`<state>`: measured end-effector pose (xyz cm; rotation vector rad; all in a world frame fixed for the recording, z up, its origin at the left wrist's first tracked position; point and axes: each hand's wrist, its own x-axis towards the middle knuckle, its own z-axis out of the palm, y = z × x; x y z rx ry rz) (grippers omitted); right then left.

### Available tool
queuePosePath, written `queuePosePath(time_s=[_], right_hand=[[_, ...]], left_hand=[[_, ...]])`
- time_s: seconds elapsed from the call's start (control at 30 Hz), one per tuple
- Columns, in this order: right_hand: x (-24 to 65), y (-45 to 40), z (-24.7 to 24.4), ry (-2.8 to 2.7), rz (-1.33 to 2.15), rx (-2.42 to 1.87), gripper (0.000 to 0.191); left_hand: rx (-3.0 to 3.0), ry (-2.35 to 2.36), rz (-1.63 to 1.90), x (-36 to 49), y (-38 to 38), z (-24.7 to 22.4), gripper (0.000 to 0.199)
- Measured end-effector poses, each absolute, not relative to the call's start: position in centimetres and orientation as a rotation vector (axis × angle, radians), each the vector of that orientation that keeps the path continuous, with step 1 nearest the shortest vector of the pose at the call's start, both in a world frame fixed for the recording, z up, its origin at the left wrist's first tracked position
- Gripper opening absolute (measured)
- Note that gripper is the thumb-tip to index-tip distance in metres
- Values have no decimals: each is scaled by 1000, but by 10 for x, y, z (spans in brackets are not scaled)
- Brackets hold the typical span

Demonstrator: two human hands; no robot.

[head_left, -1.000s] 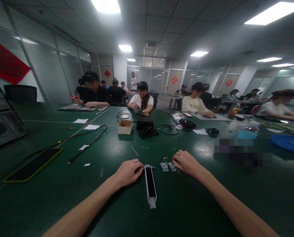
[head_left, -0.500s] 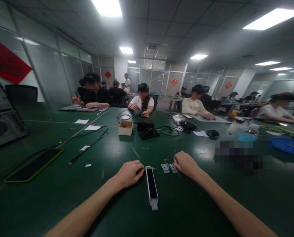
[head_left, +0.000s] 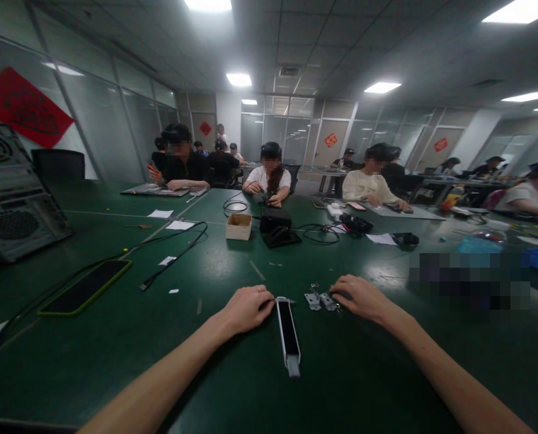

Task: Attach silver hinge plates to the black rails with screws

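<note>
A long narrow piece with a white rim and black middle (head_left: 289, 331) lies on the green table, a grey tab at its near end. My left hand (head_left: 248, 308) rests beside its far end, fingers curled and closed, the fingertips at its upper left corner. Whatever they pinch is hidden. Right of the piece lie two small grey metal brackets (head_left: 313, 301) with little metal bits around them. My right hand (head_left: 363, 297) is closed at the right bracket, thumb and finger together at its edge; what is between them is too small to name.
A black phone with a green edge (head_left: 88, 287) and a black cable (head_left: 173, 253) lie to the left. Ahead stand an open cardboard box (head_left: 238, 227) and a black device (head_left: 278, 229). A computer case (head_left: 18, 199) is at far left. Several people work across the table.
The view has shifted, so the table things appear further right. My right hand has turned slightly and its fingers have drawn back at the bracket. My left hand keeps its place by the long piece.
</note>
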<state>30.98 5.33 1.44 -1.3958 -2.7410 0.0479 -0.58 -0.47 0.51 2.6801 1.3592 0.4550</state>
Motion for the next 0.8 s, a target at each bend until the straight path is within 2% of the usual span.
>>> queuePosePath(time_s=[0.43,0.8], right_hand=[[305,49,15,-2692,222,-1305,27],[300,50,13,-2557,410,-1549,15]], left_hand=[[2682,1331,466,-6,-4,5,23],[2667,1328,465,-6,-3,6,23]])
